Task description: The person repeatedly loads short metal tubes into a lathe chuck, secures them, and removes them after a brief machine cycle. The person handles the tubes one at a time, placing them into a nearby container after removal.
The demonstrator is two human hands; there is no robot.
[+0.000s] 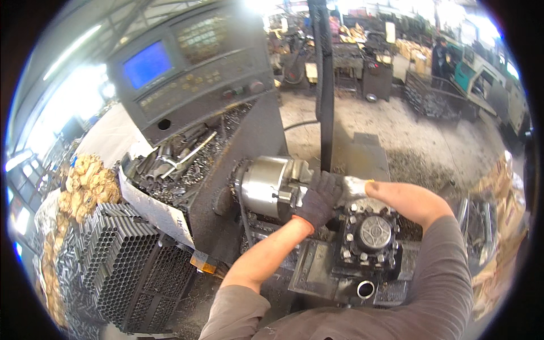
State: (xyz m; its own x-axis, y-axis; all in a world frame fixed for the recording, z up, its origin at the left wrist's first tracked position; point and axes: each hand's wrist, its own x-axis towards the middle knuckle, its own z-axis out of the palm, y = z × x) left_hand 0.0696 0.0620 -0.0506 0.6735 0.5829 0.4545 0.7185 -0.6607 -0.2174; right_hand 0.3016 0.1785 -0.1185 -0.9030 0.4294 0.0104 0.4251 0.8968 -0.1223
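A shiny steel lathe chuck (pixel 262 184) with jaws on its right face sits at the middle of the machine. Just right of those jaws, my left hand (pixel 317 203), in a dark glove with an orange cuff, has its fingers curled closed; whatever lies inside them is hidden. My right hand (pixel 350 190), in a pale, soiled glove, meets it from the right, its fingers covered by the left hand. Below the right hand stands the tool turret (pixel 371 232), a black block with a round cap and several bolts around it.
Left, a control panel (pixel 187 68) with a blue screen rises over a chip-strewn tray (pixel 156 207) holding loose tools. Stacked steel tubes (pixel 122 255) stand at lower left, beside a heap of yellowish gloves (pixel 88 184). A dark upright post (pixel 324 85) stands behind my hands. Another person (pixel 441 56) is far right.
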